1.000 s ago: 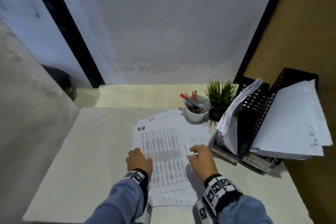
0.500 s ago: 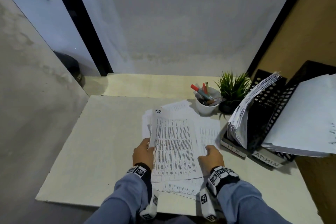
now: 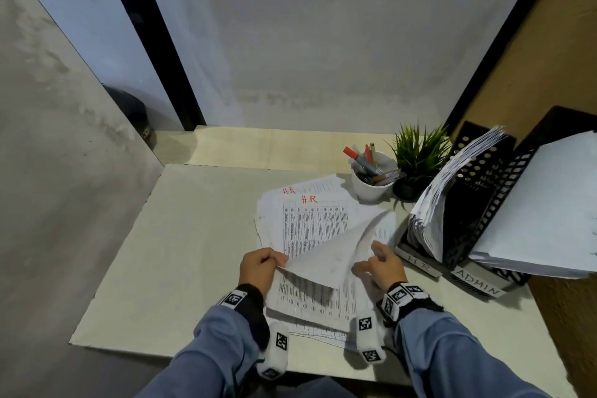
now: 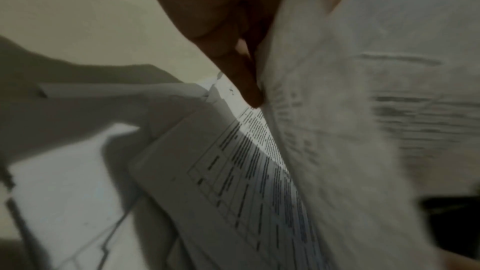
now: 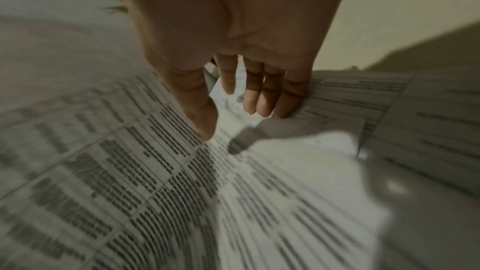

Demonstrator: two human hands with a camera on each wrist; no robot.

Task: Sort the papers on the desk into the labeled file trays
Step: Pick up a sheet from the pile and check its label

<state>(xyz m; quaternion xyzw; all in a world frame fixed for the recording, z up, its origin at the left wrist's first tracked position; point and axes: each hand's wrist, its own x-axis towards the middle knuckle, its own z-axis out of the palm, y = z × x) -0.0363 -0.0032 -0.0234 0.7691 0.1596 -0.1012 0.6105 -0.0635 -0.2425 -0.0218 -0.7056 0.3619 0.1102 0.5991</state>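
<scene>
A loose pile of printed papers point(image 3: 310, 220) lies mid-desk, and its two visible top sheets are marked "H.R" in red. My left hand point(image 3: 261, 268) pinches the left edge of a lifted sheet point(image 3: 332, 252), which curls up and over to the right with its blank back showing. The left wrist view shows the fingers point(image 4: 233, 59) pinching that sheet point(image 4: 337, 130) above the pile point(image 4: 233, 171). My right hand point(image 3: 378, 265) hovers with relaxed, spread fingers at the sheet's right side. In the right wrist view its fingertips point(image 5: 249, 102) hang just over the printed papers point(image 5: 155, 171). Two black mesh file trays, HR point(image 3: 420, 263) and ADMIN point(image 3: 478, 281), stand to the right.
Both trays hold thick stacks of paper point(image 3: 549, 203) leaning outward. A white cup of pens point(image 3: 371, 184) and a small potted plant point(image 3: 416, 155) stand behind the pile. The desk's left half point(image 3: 177, 236) is bare, with walls close on the left and at the back.
My left hand has lifted the top sheet by its left edge and swung it to the right, uncovering a sheet marked with a red "H.R". My right hand has risen off the pile.
</scene>
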